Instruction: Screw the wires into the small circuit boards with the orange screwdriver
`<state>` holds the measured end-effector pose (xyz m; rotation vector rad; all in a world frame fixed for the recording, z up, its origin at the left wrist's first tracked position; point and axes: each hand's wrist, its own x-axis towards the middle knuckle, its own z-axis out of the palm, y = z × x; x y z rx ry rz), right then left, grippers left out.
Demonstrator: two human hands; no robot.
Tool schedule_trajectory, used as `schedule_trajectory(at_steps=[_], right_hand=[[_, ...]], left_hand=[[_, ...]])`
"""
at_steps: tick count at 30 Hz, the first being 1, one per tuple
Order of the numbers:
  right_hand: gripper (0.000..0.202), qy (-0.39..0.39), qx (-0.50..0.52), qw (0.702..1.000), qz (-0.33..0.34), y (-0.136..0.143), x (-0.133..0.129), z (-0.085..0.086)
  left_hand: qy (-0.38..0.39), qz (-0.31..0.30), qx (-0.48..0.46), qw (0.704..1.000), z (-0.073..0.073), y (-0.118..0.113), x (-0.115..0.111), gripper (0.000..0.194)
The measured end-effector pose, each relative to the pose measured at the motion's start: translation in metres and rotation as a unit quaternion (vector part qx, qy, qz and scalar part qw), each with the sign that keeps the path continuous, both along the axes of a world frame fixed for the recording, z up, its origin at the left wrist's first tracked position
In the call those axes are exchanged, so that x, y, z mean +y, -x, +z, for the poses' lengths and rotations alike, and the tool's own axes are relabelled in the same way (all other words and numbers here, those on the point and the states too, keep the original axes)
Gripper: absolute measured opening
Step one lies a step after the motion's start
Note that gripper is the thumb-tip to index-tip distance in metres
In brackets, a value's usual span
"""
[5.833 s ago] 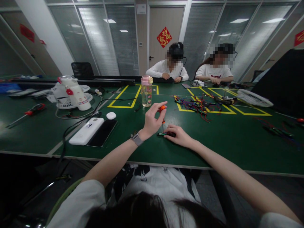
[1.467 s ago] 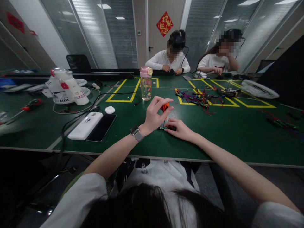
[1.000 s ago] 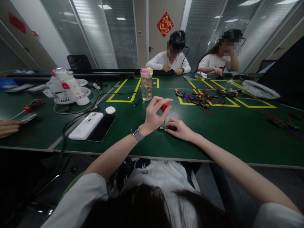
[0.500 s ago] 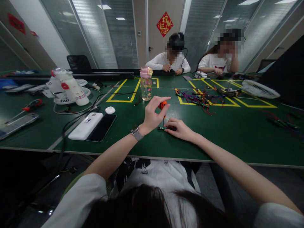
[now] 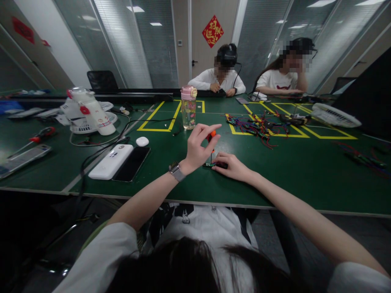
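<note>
My left hand [image 5: 200, 147], with a watch at its wrist, grips an orange screwdriver [image 5: 213, 133] by the handle. The shaft stands upright, its tip down on a small green circuit board [image 5: 208, 165] on the green table [image 5: 171, 185]. My right hand [image 5: 230, 166] rests on the table with thumb and fingers closed on the board's right part. Dark parts and thin wires show under its fingers, partly hidden.
A pink-lidded bottle [image 5: 188, 110] stands behind my left hand. Leftward lie a white power bank [image 5: 110, 162], a black phone [image 5: 132, 163] and a white fan [image 5: 81, 118]. Tangled wires [image 5: 256, 125] lie at the back right. Two people [image 5: 226, 69] sit across the table.
Both hands keep nearly the same place and hold, with only a slight shift of the whole view. Across the table, the right-hand person's lower arm has moved a little.
</note>
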<state>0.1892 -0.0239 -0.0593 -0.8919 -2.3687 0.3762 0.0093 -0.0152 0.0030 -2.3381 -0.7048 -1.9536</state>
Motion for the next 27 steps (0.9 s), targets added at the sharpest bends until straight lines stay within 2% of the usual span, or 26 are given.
schedule_trajectory(at_steps=[3,8,17,23,27], right_hand=[[0.016,-0.004,0.0,1.0,0.0,0.0004,-0.0004,0.0005],[0.015,-0.003,-0.004,1.0,-0.004,0.001,-0.0015,0.0021],[0.015,-0.008,-0.008,1.0,-0.014,0.0011,-0.0012,0.0011],[0.016,-0.006,-0.013,1.0,-0.017,0.0005,-0.0011,0.0014],[0.016,-0.004,-0.009,1.0,-0.013,0.0005,-0.0014,0.0018]], left_hand=[[-0.011,-0.005,-0.007,1.0,-0.0015,0.0,0.0004,0.023],[0.014,-0.029,0.016,0.999,-0.0016,0.0009,-0.0017,0.034],[0.0,0.01,-0.004,1.0,-0.0009,-0.0001,0.0015,0.022],[0.03,-0.031,0.017,0.999,-0.0011,0.0007,-0.0003,0.033],[0.011,-0.006,0.002,1.0,-0.0014,0.0001,-0.0004,0.027]])
